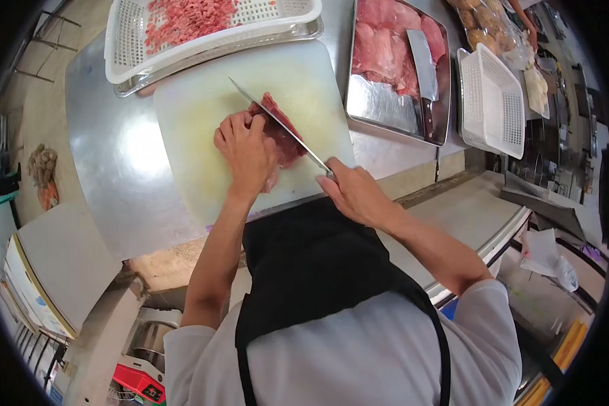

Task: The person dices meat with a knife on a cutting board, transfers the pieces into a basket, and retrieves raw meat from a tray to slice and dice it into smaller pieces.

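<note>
A piece of raw red meat (288, 150) lies on the white, yellow-stained cutting board (189, 149). With its fingers curled, my left hand (249, 154) holds the meat down from the left side. My right hand (353, 193) is wrapped around the handle of a long kitchen knife (304, 143). The blade runs diagonally up and left across the meat, its tip past the far side, close to my left fingertips. Whether the edge has cut into the meat cannot be made out. My left palm and fingers hide part of the meat.
A white perforated basket (213, 35) with small meat pieces stands behind the board. At the right, a metal tray (379, 107) holds large meat slabs and a cleaver (423, 71). Beyond it is a white basket (490, 101). Another person's arm (523, 20) shows at the far right.
</note>
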The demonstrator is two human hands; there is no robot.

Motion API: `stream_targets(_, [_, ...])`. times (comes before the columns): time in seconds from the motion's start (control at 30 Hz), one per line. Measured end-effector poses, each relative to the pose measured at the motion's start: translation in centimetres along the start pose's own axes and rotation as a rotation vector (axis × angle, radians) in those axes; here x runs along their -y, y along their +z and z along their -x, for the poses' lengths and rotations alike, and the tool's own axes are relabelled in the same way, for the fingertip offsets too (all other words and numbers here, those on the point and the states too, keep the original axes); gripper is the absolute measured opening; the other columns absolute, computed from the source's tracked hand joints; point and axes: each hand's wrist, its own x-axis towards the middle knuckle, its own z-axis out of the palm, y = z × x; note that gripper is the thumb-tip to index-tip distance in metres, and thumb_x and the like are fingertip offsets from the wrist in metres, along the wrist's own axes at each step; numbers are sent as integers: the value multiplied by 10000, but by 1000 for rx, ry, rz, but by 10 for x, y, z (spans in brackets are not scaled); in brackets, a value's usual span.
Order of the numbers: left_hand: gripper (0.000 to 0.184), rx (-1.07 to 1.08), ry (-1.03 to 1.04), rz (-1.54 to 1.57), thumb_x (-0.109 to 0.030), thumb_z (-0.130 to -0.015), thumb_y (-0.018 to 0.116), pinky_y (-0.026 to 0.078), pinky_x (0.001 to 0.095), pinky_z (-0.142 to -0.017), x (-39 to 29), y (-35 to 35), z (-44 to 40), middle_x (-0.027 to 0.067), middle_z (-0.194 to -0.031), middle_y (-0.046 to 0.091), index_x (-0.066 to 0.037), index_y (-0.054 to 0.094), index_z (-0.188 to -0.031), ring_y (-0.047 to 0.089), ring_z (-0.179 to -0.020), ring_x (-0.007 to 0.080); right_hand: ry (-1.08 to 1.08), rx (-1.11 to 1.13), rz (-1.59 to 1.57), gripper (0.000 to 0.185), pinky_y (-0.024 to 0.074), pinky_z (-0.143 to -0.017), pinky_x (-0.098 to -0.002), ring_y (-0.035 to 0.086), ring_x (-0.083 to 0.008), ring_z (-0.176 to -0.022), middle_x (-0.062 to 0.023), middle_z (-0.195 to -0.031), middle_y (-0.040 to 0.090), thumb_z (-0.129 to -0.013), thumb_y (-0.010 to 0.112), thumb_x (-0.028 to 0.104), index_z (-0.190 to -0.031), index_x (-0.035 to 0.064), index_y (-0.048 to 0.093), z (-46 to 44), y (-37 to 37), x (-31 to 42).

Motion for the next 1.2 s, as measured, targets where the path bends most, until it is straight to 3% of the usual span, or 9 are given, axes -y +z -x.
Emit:
stream_targets(0.17, [324,-28,-29,7,-117,-768,616,357,517,-1029,1,-2,2,173,-1161,564,-20,637,-1077,492,-1152,379,-56,-91,-16,243,502,-675,-589,629,-532,-705,-262,-705,642,-1035,607,227,-1074,-3,539,-11,22,-15])
stream_targets(0.4, [366,-53,-15,-9,-85,-775,611,374,514,-1022,0,3,1,173,-1157,581,-13,654,-1132,508,-1140,375,109,81,-88,244,480,-670,-597,635,-536,-731,-288,-691,624,-1043,604,213,-1077,-22,548,33,-22,18])
stream_targets(0.6, [371,-31,-16,14,-96,-774,629,381,513,-1011,2,2,3,162,-1147,587,-22,655,-1137,511,-1135,371,-111,-76,-119,331,472,-730,-611,629,-557,-776,-314,-758,638,-1048,592,244,-1174,-59,552,-30,15,7])
stream_targets(0.7, [366,-64,-34,9,-98,-771,636,381,512,-1005,1,3,-1,156,-1142,589,-28,653,-1130,512,-1134,368,-97,-106,-32,333,483,-754,-622,642,-555,-786,-310,-779,665,-1041,596,230,-1173,-71,545,-48,26,9])
stream_targets(0.9, [330,-63,-50,33,-99,-773,642,374,507,-1003,4,5,-1,148,-1133,594,-36,662,-1097,509,-1139,364,70,94,-15,362,516,-734,-607,667,-526,-812,-283,-812,689,-1030,605,259,-1210,-46,531,12,9,-4])
stream_targets(1.03, [269,-125,-3,41,-53,-796,634,404,480,-987,1,1,0,141,-1080,615,-30,661,-1063,550,-1071,345,-125,-100,-31,327,513,-734,-601,668,-521,-820,-285,-799,685,-1021,614,249,-1141,-51,565,-32,32,-9])
stream_targets(1.13, [210,-149,-176,353,-12,-853,630,461,441,-942,9,-6,-8,137,-1024,633,-17,651,-1062,597,-1001,318,-80,-93,-76,310,501,-703,-586,657,-518,-769,-287,-741,660,-1018,621,237,-1130,-51,598,-16,18,3])
stream_targets(1.2, [170,-335,-132,397,10,-860,627,483,445,-904,9,-30,-32,152,-995,634,-15,641,-1028,604,-968,340,-11,-54,-133,299,495,-689,-577,649,-521,-744,-286,-716,647,-1020,625,232,-1118,-49,603,12,1,16])
